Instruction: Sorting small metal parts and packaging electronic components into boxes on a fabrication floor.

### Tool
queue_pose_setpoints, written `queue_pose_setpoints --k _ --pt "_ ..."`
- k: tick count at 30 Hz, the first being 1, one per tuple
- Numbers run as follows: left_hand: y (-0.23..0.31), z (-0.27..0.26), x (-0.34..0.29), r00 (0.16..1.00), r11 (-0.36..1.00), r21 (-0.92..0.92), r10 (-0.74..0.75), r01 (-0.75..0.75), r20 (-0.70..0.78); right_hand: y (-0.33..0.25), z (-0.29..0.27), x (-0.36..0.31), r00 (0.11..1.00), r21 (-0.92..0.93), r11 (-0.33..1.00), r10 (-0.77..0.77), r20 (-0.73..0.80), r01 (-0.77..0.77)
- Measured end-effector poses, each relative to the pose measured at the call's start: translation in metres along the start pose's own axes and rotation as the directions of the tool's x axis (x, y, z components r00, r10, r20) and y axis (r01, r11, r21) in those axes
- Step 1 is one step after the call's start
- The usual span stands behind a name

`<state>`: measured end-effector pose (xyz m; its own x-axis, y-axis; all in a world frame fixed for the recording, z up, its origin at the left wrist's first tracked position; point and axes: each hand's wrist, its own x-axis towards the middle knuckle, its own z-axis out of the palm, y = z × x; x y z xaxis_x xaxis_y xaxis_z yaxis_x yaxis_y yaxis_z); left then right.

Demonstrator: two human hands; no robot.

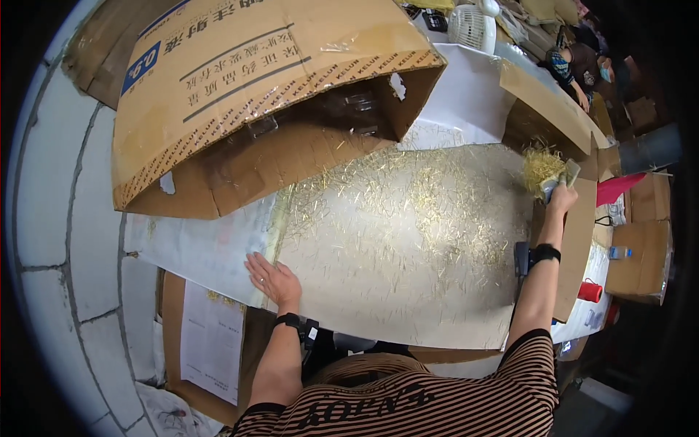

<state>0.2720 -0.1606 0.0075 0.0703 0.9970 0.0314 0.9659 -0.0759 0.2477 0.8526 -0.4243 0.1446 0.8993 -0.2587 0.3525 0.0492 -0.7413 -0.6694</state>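
My left hand [273,280] lies flat near the front left of the work surface [364,306], fingers stretched out and a ring on one of them. At the far right my right hand [563,197] grips a small, pale, flat-sided piece, perhaps a scoop or box [549,188]; its exact kind is hard to make out. Against it sits a heap of thin golden slivers [542,167], by the edge of an open cardboard box. More loose golden slivers [429,197] lie scattered over the middle of the surface, thickest toward the back.
A big cardboard box [247,80] lies on its side at the back left, its open mouth facing me, with clear plastic pieces inside. Cardboard flaps [553,102] stand along the right. Beyond are a white fan [467,28], a red roll [590,292] and another person [582,69].
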Motion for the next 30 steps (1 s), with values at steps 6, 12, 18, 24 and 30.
queue_pose_setpoints --k 6,12,18,24,30 --pt "0.009 0.002 0.001 1.000 1.000 -0.010 0.011 -0.011 -0.003 0.012 -0.020 -0.017 0.997 0.083 0.994 -0.075 -0.007 0.075" --pt "0.001 -0.002 0.000 1.000 1.000 -0.008 -0.014 0.013 -0.017 -0.052 -0.093 -0.129 1.000 0.642 0.767 -0.014 0.003 0.009" --pt "0.002 -0.002 0.001 1.000 1.000 -0.027 -0.008 0.008 -0.016 -0.011 -0.080 -0.217 0.800 0.479 0.694 0.241 0.550 -0.538" --pt "0.001 -0.003 0.001 1.000 1.000 -0.022 -0.009 0.009 -0.022 0.006 -0.090 -0.275 0.339 0.390 -0.039 0.420 0.842 -0.920" --pt "0.001 0.000 0.001 1.000 1.000 -0.022 -0.015 0.014 -0.022 0.008 -0.105 -0.312 0.185 0.267 -0.109 0.478 0.859 -0.958"
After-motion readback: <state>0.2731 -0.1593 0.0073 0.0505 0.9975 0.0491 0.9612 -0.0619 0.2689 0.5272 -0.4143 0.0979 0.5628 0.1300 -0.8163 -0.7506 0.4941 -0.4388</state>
